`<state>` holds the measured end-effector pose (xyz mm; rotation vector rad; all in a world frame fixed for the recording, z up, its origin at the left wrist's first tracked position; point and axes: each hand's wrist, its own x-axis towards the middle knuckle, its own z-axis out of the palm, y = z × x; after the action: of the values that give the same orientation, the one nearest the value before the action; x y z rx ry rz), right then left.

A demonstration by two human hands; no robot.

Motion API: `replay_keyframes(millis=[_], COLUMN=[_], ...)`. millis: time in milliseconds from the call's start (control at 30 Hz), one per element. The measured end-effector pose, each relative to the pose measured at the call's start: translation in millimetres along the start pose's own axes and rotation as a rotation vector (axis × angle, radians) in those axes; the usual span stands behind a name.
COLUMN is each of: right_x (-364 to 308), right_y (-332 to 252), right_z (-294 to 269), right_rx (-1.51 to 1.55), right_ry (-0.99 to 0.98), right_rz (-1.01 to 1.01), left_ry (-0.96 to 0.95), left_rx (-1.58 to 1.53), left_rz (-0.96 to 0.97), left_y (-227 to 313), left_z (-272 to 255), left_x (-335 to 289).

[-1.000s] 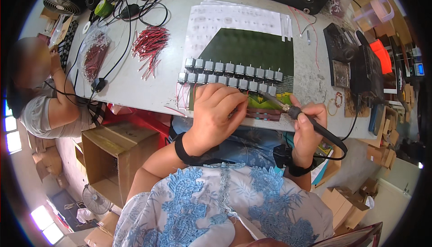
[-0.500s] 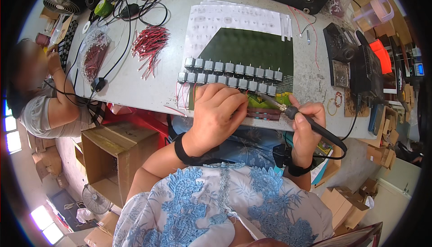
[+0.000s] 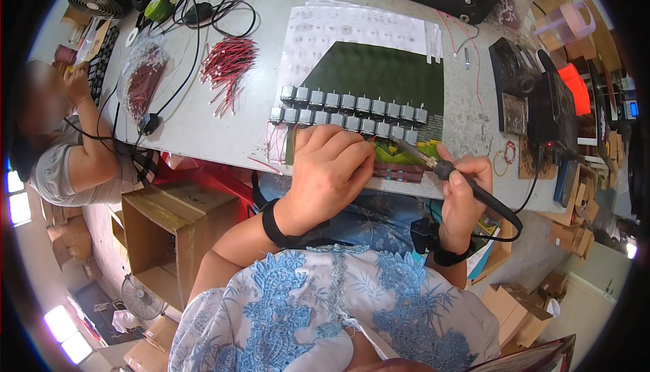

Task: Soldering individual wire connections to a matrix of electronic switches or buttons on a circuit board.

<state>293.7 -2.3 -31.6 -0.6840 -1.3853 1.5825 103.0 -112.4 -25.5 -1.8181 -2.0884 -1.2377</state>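
Note:
Two rows of small silver motors stand on a dark green printed sheet (image 3: 379, 70), which lies over white papers (image 3: 311, 30). My left hand (image 3: 330, 169) is closed in front of the near row of motors (image 3: 336, 120), its fingertips pinched around a thin red wire (image 3: 373, 140). In my right hand (image 3: 466, 199) is a soldering iron (image 3: 443, 169), gripped by its dark handle. The iron's tip points left at a motor near the right end of the near row; whether it touches, I cannot tell. Behind stands the far row of motors (image 3: 347, 102).
A pile of red wires (image 3: 229, 64) and a plastic bag of wires (image 3: 143, 77) lie to the left. At the right sits a black soldering station (image 3: 550, 118), with its cord running to the iron. A person (image 3: 74, 138) works at the far left; a cardboard box (image 3: 169, 236) stands below.
The whole view has shifted slightly. Both hands keep nearly the same pose, with the iron still at the right end of the near row.

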Motion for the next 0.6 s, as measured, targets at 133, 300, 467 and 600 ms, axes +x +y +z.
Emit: replay_keyframes(millis=[133, 300, 467, 600], right_x=[0.2, 0.9, 5.0, 3.9], right_y=[-2.0, 0.8, -0.3, -9.7], right_z=[7.8, 5.0, 1.8, -1.0], right_rx=[-0.09, -0.025, -0.018, -0.037], right_ry=[0.019, 0.022, 0.016, 0.07], right_rz=[-0.017, -0.027, -0.028, -0.056], left_ry=[0.003, 0.007, 0.011, -0.01], left_rx=[0.001, 0.014, 0.014, -0.026], left_rz=[0.007, 0.011, 0.015, 0.044], left_y=[-1.3, -2.7, -3.0, -0.8], left_z=[-0.2, 0.5, 2.8, 7.0], left_x=[-1.5, -3.3, 0.9, 6.7])
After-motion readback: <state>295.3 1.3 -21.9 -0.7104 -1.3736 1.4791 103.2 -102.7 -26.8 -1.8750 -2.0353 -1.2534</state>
